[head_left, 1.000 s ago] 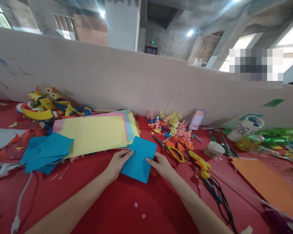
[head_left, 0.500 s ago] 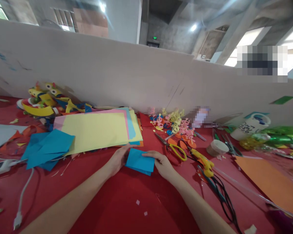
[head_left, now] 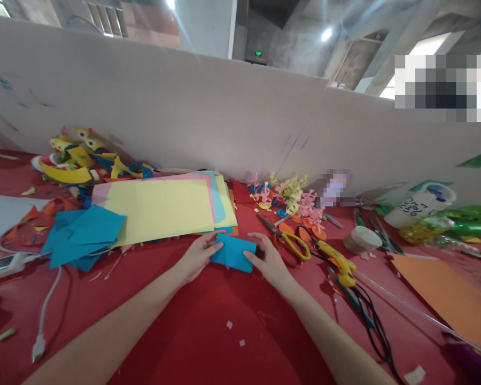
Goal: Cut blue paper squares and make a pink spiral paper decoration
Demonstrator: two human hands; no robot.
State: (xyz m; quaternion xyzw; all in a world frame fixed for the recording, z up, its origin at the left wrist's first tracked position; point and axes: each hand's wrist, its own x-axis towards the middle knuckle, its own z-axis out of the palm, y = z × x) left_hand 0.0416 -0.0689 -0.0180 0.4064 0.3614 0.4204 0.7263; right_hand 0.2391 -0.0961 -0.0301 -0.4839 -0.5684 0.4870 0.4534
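At frame centre, the blue paper sheet [head_left: 233,252], open and square a second ago, now lies folded on the red table [head_left: 208,321], pinched by left hand [head_left: 198,255] and right hand [head_left: 266,260].

Blue folded paper [head_left: 233,252], red tablecloth [head_left: 208,331], yellow top sheet [head_left: 160,209], yellow-handled scissors [head_left: 294,245], orange sheet [head_left: 444,299].

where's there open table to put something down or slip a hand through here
Bare red table lies between the forearms, below the blue paper. Crowded: the paper stack behind the left hand, scissors and cables right of the right hand.
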